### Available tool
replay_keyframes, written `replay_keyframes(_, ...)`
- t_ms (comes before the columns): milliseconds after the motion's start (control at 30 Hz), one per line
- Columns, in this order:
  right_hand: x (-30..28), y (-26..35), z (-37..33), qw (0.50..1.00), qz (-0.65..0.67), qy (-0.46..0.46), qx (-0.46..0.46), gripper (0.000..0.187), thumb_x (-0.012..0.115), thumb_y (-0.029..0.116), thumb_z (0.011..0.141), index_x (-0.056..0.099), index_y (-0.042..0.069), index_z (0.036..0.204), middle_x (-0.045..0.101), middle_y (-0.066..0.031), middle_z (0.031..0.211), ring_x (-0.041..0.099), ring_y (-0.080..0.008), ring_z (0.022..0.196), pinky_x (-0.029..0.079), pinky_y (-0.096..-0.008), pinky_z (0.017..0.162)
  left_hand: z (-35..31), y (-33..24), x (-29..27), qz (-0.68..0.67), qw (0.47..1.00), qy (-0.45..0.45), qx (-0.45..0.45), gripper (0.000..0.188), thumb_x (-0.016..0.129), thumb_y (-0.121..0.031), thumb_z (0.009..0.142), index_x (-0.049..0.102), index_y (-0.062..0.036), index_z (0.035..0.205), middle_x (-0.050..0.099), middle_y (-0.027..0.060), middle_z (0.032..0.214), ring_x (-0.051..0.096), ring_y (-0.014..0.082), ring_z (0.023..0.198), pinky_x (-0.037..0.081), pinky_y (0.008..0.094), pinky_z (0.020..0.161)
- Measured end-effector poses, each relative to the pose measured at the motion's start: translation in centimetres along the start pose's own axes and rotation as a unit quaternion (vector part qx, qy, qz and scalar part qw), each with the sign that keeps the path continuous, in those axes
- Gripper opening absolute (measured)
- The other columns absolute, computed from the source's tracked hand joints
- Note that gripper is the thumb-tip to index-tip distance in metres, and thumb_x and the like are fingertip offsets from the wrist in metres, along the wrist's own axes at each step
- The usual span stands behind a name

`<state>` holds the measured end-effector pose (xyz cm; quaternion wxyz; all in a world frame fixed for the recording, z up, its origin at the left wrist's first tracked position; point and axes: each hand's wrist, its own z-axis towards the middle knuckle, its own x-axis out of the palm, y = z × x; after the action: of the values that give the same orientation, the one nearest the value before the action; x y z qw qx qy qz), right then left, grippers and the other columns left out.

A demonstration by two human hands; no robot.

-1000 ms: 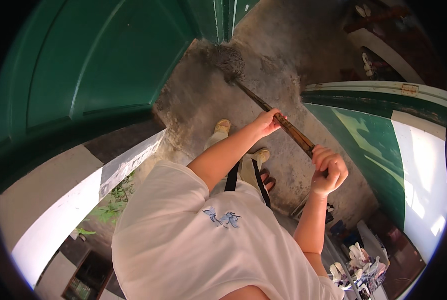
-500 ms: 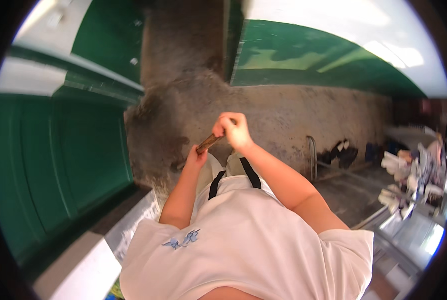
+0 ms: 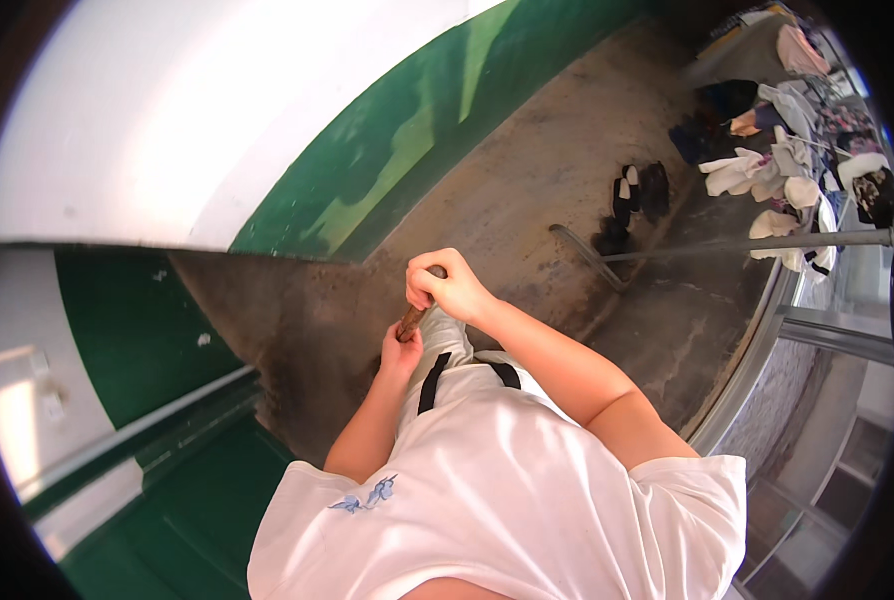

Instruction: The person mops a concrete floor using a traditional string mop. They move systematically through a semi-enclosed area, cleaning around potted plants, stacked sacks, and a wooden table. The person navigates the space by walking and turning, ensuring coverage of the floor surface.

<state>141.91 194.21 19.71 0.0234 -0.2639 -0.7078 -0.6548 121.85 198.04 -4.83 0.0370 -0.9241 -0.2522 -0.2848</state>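
Head view: brown wooden broom handle (image 3: 414,318), upright.

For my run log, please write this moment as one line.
left hand: grips brown stick low | right hand: grips stick top | below: concrete floor | right: hanging laundry

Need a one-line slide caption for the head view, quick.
Both hands, left hand below right hand, grip a brown wooden handle above a concrete floor.

A home's outdoor passage or yard: bare grey concrete floor (image 3: 527,200), green-and-white painted wall (image 3: 367,170), dark shoes (image 3: 637,195) left on the ground, pale laundry (image 3: 767,170) hanging near a metal railing (image 3: 747,243).
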Motion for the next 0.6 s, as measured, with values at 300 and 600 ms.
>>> replay_keyframes(300, -15.0, 12.6, 3.3, 0.989, -0.016, -0.133, -0.065, 0.019, 0.044, -0.001, 0.07, 0.04, -0.001, 0.052, 0.043, -0.0061, 0.05, 0.043, -0.0141, 0.05, 0.032, -0.0268, 0.048, 8.4, 8.6, 21.9, 0.149, 0.971, 0.064, -0.174, 0.016, 0.048, -0.013, 0.088, 0.053, 0.0022, 0.085, 0.06, 0.0123, 0.088, 0.061, 0.0235, 0.083, 0.054, 0.0325, 0.078)
replay_keyframes(600, -34.9, 22.7, 2.3, 0.932, -0.086, -0.278, -0.216, 0.016, 0.045, 0.004, 0.071, 0.041, -0.001, 0.056, 0.043, -0.0038, 0.051, 0.041, -0.0106, 0.05, 0.033, -0.0254, 0.049, 22.4, 27.1, 42.9, 0.267, 0.909, 0.094, -0.306, 0.013, 0.055, -0.014, 0.084, 0.052, -0.0031, 0.079, 0.06, 0.0109, 0.082, 0.06, 0.0222, 0.072, 0.054, 0.0315, 0.073)
